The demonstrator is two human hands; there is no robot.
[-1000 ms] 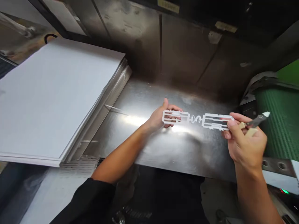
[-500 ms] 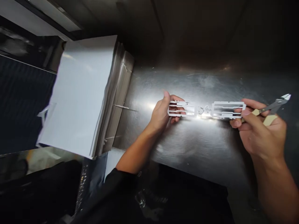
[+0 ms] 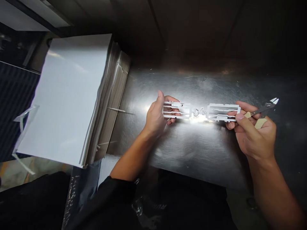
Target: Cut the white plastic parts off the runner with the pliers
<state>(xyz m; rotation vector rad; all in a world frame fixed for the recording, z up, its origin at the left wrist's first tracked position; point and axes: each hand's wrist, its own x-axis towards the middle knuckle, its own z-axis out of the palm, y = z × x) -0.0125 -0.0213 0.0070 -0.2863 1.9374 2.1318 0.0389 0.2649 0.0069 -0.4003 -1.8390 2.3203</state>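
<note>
My left hand [image 3: 155, 111] is closed on the left end of a slotted white plastic frame [image 3: 185, 111], thumb raised at the near edge and fingers behind. A similar white plastic frame [image 3: 211, 111] is pinched at its right end by my right hand [image 3: 256, 134]. Thin curled pieces [image 3: 199, 111] show between the two frames; I cannot tell whether they join them. A pair of nippers [image 3: 260, 111] with cream handles also sits in my right hand, its jaws pointing up and right, away from the frames.
Both hands are above a scratched metal table [image 3: 192, 143]. To the left stands a stack of large white sheets [image 3: 69, 95], with loose strips [image 3: 26, 118] hanging at its left side. Small scraps lie on the metal.
The whole view has shifted, so hands, frames and stack all appear further left. Both hands keep their grip, and the frames stay in line with about the same gap.
</note>
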